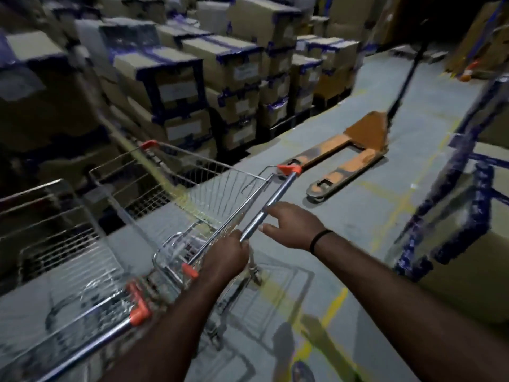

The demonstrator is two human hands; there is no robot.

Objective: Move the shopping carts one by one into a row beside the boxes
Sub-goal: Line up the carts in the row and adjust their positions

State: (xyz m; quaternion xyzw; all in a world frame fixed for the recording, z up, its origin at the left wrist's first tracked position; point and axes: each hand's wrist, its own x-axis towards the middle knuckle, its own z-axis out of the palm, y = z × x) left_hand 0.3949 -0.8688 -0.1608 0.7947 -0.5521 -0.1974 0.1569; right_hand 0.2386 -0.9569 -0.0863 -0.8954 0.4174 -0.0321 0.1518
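Note:
A wire shopping cart (209,194) with orange handle ends stands in the middle, its front towards the stacked cardboard boxes (192,78). My left hand (227,256) grips the near end of its chrome handle bar (275,199). Just right of that bar, my right hand (293,226) has spread, relaxed fingers that touch it or hover close; it wears a black wristband. A second cart (68,260) stands at the lower left, parallel to the first, with nobody holding it. The picture is blurred by motion.
An orange pallet jack (349,158) lies on the grey floor ahead to the right, forks pointing at me, its black handle rising behind. A large taped box (462,221) stands close on the right. Yellow lines mark the floor.

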